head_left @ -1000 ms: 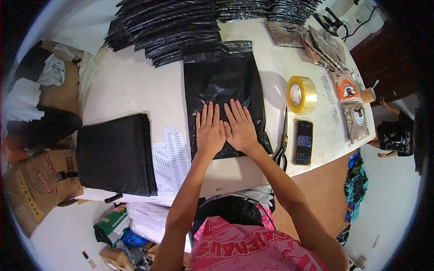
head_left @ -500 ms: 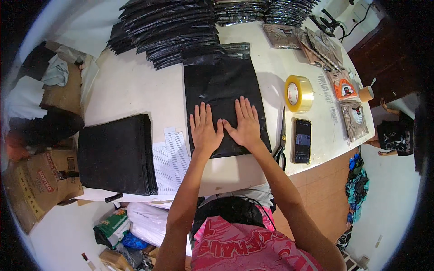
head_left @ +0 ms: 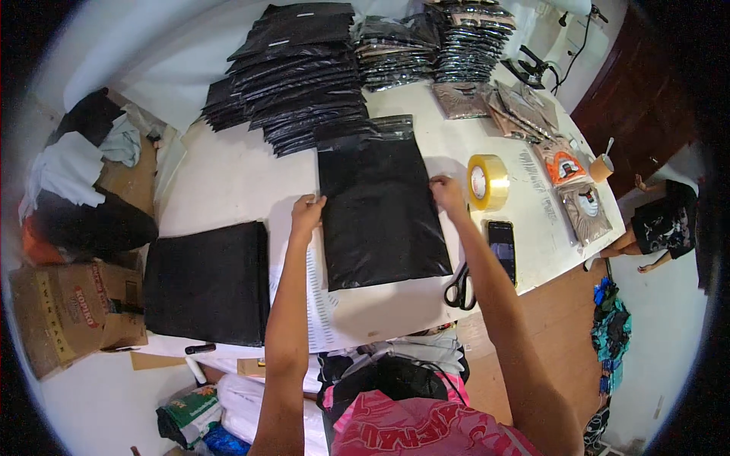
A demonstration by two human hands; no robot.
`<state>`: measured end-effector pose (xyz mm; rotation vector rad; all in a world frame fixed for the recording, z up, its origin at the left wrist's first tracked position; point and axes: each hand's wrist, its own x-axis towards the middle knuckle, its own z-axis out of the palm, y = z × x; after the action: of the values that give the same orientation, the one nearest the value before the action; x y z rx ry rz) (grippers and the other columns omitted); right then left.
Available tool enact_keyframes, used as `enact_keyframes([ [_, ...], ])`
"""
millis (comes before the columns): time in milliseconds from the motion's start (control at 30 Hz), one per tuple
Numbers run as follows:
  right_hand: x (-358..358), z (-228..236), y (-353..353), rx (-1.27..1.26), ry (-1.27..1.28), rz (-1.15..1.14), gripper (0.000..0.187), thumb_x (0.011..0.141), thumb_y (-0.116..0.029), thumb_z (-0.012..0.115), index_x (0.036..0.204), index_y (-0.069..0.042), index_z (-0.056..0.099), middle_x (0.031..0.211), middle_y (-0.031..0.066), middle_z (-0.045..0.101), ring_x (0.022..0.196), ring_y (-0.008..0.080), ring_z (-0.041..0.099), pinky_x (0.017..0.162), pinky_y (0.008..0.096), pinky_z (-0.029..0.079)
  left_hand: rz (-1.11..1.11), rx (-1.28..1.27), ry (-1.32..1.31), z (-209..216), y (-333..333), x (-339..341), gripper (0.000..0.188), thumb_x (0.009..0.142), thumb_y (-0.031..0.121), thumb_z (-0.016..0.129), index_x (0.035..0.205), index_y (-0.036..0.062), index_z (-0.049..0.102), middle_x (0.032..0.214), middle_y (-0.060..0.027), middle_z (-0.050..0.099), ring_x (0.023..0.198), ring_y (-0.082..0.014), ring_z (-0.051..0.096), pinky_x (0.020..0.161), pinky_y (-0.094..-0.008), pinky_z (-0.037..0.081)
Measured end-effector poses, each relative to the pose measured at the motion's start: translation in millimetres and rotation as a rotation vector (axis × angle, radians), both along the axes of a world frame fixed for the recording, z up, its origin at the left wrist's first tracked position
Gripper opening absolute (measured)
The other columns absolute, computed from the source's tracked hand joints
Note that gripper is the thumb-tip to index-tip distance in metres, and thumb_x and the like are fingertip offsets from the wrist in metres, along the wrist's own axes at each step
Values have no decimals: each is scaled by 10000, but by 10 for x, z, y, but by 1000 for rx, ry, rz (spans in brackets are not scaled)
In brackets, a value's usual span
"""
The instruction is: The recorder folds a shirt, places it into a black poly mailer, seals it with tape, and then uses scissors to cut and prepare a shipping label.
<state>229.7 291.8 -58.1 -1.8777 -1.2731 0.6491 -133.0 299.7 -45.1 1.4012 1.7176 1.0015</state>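
A black plastic mailing bag (head_left: 382,216) lies flat in front of me, its clear-stripped flap at the far end. My left hand (head_left: 307,214) is closed on the bag's left edge, thumb and fingers pinched together. At the right edge my right hand (head_left: 449,196) likewise pinches the bag, with its fingers curled. Close to the right forearm are a pair of black scissors (head_left: 458,292), a phone (head_left: 501,245) and a big roll of clear yellowish tape (head_left: 490,182). Printed paper sheets (head_left: 320,308) are partly hidden by my left forearm.
At the left sits a pile of flat black bags (head_left: 205,283). Filled black parcels (head_left: 304,76) are stacked at the back, beside clear-wrapped packs (head_left: 471,49). Brown packaged garments (head_left: 587,213) and a cup (head_left: 601,168) line the right side. Another person (head_left: 661,220) is beyond the table.
Both hands have left their flat, spread position on top of the bag and now grip its two side edges. The view has shifted, showing more of the far stacks.
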Motion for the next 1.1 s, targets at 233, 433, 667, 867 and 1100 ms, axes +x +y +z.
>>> enact_keyframes([
  [233,19,147,213,-245,333,159,196,773,-129,605,916,-32,697,760,60,673,615,134,607,509,288,472,-151,-335,-260,136,180,-246,195,812,201,706,919,39,705,715,-29,645,567,-96,559,480,-241,354],
  [433,113,203,169,-243,244,278,252,778,-87,545,970,-21,695,841,69,697,690,136,637,554,276,481,-229,-332,-258,131,252,-321,151,820,131,681,905,7,693,709,-40,641,552,-99,551,437,-219,328],
  [667,269,5,275,-142,65,254,215,749,-48,602,932,12,696,836,106,697,744,188,651,698,293,501,-284,-321,-193,214,234,-242,143,838,129,666,910,6,680,713,-36,639,522,-86,521,439,-222,349],
  [867,278,49,237,-96,-34,458,197,740,-54,710,926,9,692,823,81,696,780,166,643,712,296,497,-346,-391,-232,212,251,-363,187,854,170,685,965,21,662,730,-24,635,523,-61,492,435,-206,336],
  [1100,339,-84,141,49,234,486,99,772,-17,732,791,-6,635,728,-6,619,694,89,547,647,255,454,-339,-263,-290,157,171,-315,162,861,143,700,966,29,654,727,-27,634,475,-60,472,397,-201,309],
])
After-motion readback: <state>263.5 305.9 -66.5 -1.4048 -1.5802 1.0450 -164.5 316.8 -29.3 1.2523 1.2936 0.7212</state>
